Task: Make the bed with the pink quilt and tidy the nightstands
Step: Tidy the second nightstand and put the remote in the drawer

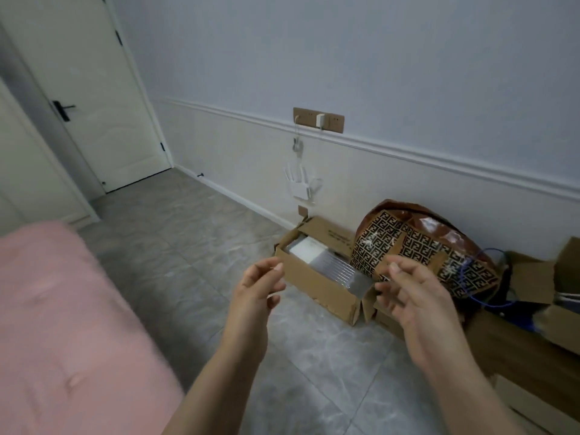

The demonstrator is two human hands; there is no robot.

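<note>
The soft, fluffy pink quilt (62, 324) at nine o'clock looks light; I'd grab its edge. My left hand (257, 288) and right hand (414, 296) hang loose, holding nothing.

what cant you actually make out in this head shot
- Pink quilt: motion-blurred and cut off by the left edge.
- Open cardboard box: its contents are partly hidden by the right hand.
- Left hand: whether its fingertips pinch something tiny is too small to tell.
- Nightstands: out of frame.
- Box print: too small to read.

One pink quilt (62, 324), two hands, one door (84, 89), one patterned bag (423, 249), one wall socket strip (318, 120).
</note>
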